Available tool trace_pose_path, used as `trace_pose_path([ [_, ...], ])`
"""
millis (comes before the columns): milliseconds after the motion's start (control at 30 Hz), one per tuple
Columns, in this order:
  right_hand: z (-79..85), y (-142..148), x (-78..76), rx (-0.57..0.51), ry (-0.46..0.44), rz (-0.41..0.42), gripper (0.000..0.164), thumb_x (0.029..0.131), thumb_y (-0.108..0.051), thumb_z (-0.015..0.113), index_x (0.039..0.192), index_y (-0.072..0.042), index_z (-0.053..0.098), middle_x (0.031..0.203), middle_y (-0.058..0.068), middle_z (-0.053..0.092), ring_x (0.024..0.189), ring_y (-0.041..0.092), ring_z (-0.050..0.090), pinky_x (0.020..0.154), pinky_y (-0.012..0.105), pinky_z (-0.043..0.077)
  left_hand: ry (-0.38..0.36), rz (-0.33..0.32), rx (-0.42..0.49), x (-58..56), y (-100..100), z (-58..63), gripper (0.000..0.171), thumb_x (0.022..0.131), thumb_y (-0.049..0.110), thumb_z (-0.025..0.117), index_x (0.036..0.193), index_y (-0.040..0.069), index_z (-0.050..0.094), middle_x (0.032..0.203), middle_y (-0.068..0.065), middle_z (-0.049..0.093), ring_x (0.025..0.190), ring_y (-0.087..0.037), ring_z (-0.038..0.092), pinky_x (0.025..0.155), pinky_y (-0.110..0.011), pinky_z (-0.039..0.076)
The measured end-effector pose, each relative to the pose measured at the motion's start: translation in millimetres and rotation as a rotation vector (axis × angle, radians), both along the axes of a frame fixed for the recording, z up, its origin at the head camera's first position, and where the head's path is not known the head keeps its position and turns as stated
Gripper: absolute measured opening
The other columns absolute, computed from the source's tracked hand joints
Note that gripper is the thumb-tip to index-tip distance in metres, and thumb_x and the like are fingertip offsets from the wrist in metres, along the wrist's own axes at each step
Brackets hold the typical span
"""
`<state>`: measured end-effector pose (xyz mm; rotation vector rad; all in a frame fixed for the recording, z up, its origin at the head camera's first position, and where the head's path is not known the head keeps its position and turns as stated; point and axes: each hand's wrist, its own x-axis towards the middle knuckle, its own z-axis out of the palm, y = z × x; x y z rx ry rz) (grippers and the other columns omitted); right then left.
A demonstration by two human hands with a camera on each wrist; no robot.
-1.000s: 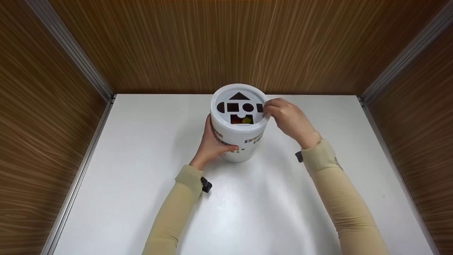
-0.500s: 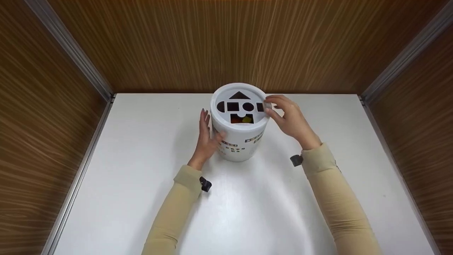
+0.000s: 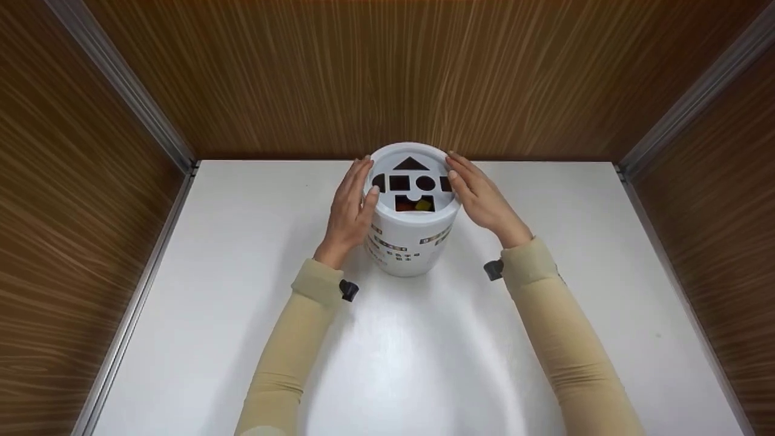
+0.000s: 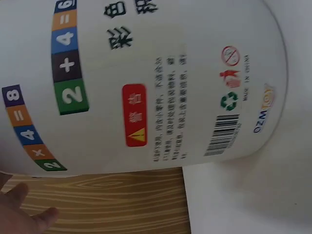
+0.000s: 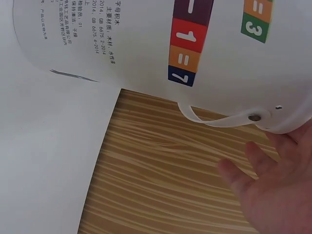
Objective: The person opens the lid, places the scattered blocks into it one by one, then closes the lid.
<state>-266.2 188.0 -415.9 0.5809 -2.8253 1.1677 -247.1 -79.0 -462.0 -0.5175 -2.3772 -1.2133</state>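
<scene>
A white bucket [image 3: 405,245] printed with coloured number sums stands upright near the back of the table. Its white lid [image 3: 413,216] has cut-outs: a triangle, a circle, a half-round and squarish ones. Through the front cut-out a yellow piece [image 3: 423,206] shows, with something red beside it. My left hand [image 3: 350,212] lies along the left of the lid's rim, fingers straight and thumb up at the edge. On the opposite side my right hand [image 3: 484,197] has its fingertips at the rim. The right wrist view shows those fingers [image 5: 261,161] spread beside the bucket; nothing is gripped.
The white table [image 3: 254,254] is enclosed by wood-grain panels [image 3: 387,79] at the back and both sides. Close behind the bucket runs the table's back edge. A white handle [image 5: 224,120] hangs from a rivet on the bucket's side.
My left hand has let go of the bucket's side and risen to the lid's rim. My right fingers, earlier curled at the right edge around the handle's end, have straightened along the rim.
</scene>
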Motion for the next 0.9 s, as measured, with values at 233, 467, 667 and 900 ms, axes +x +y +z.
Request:
trace_pose_path([
  [233,-2.0,-5,-3.4,0.003,-0.016,0.008,0.055,0.107,-0.040,0.034,0.154,-0.010,0.032,0.160,0.009,0.024,0.146,0.028,0.021,0.117,0.048,0.019,-0.053,0.005,-0.077,-0.6,-3,4.8,0.060,0.104,0.039,0.032,0.153,0.005,0.029,0.157,-0.012,0.030,0.145,-0.021,0.024,0.119,-0.032,0.012],
  [467,-6.4,-6,-2.7,-0.024,0.000,0.023,0.056,0.107,-0.040,0.035,0.153,-0.009,0.032,0.160,0.007,0.024,0.146,0.027,0.022,0.117,0.046,0.020,-0.087,-0.002,-0.080,0.0,-5,4.9,0.061,0.103,0.039,0.036,0.154,0.006,0.028,0.158,-0.009,0.028,0.144,-0.022,0.025,0.118,-0.035,0.014],
  [667,-14.1,-5,-2.5,-0.097,-0.008,0.064,0.064,0.104,-0.045,0.041,0.155,-0.008,0.028,0.161,0.005,0.020,0.146,0.025,0.021,0.117,0.046,0.020,-0.095,-0.025,-0.067,0.9,-6,0.4,0.065,0.101,0.039,0.039,0.155,0.007,0.023,0.160,-0.007,0.023,0.146,-0.019,0.021,0.118,-0.034,0.014],
  [900,-20.1,-3,-1.8,-0.131,-0.013,0.071,0.071,0.099,-0.050,0.049,0.156,-0.013,0.027,0.162,-0.001,0.018,0.147,0.023,0.015,0.117,0.050,0.016,-0.089,-0.029,-0.071,2.4,-6,-5.4,0.073,0.097,0.045,0.044,0.156,0.010,0.020,0.162,-0.005,0.019,0.146,-0.015,0.017,0.118,-0.037,0.015],
])
